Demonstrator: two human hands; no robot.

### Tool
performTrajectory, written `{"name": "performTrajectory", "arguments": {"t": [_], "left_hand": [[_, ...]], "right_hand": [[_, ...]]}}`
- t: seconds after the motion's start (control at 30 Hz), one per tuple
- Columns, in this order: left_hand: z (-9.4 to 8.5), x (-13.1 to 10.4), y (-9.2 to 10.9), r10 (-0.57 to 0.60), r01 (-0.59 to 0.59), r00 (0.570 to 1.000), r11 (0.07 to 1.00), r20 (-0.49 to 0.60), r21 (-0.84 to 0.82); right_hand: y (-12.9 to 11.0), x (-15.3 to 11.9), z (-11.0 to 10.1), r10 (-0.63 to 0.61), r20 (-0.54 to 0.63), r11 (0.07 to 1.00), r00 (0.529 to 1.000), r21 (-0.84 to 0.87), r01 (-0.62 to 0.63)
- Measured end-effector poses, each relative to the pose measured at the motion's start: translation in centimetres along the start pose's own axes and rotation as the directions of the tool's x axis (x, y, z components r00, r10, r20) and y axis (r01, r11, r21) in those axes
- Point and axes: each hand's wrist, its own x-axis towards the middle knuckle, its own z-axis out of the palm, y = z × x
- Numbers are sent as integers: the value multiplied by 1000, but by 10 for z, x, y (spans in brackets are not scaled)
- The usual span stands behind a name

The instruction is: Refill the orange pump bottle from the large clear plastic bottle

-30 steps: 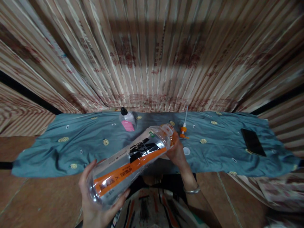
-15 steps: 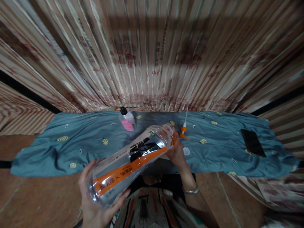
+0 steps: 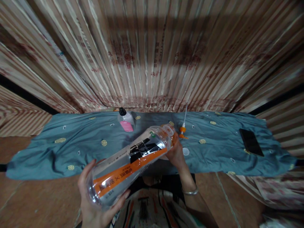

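Note:
A large clear plastic bottle [image 3: 142, 158] with a silver, black and orange label lies tilted across my hands, its mouth toward the right and higher in the picture. My left hand [image 3: 95, 202] is wrapped round its broad base. At the neck, my right hand [image 3: 176, 152] is closed on an orange see-through container [image 3: 174, 138] that is mostly hidden by the bottle and fingers. Just beyond that hand lies an orange pump head [image 3: 182, 130] with a long clear tube. A white round disc [image 3: 185, 151] rests beside my right wrist.
A small bottle [image 3: 126, 122] with a black cap and pink label stands toward the back. A dark phone [image 3: 251, 142] lies at the right. Blue patterned cloth [image 3: 213, 148] covers the narrow table, and a striped curtain [image 3: 142, 57] hangs right behind it.
The view has shifted very slightly. Both hands keep the same hold, and the large bottle stays at nearly the same tilt.

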Motion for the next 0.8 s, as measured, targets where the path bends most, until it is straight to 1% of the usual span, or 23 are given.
{"name": "performTrajectory", "arguments": {"t": [0.07,0.17,0.27,0.33,0.43,0.5,0.53,0.63,0.8], "left_hand": [[0,2,-1,27,-28,999,999,38,28],[0,6,-3,79,-79,997,996,13,35],[0,7,-4,115,-116,993,993,17,17],[0,5,-4,78,-78,997,997,26,7],[-1,0,-6,-25,24,999,1000,20,13],[-2,-2,-10,-16,16,999,1000,34,14],[-2,-2,-13,7,-8,999,1000,46,10],[-3,-1,-18,40,-40,998,999,55,-4],[-3,-2,-20,7,-5,998,1000,63,-30]], "right_hand": [[-1,0,-1,-16,-6,1000,1000,-6,16],[-3,1,-1,-34,-8,999,999,-11,34],[-3,0,-1,-31,-8,999,999,7,31],[-3,0,-2,-13,2,1000,1000,1,13],[-2,-1,-2,27,0,999,1000,-21,-27],[-2,-1,-1,40,-18,999,999,-11,-40],[-3,-1,-1,40,-25,999,999,-1,-40],[-6,0,1,30,-20,999,999,17,-30],[-7,1,2,43,-29,999,999,-5,-44]]}}
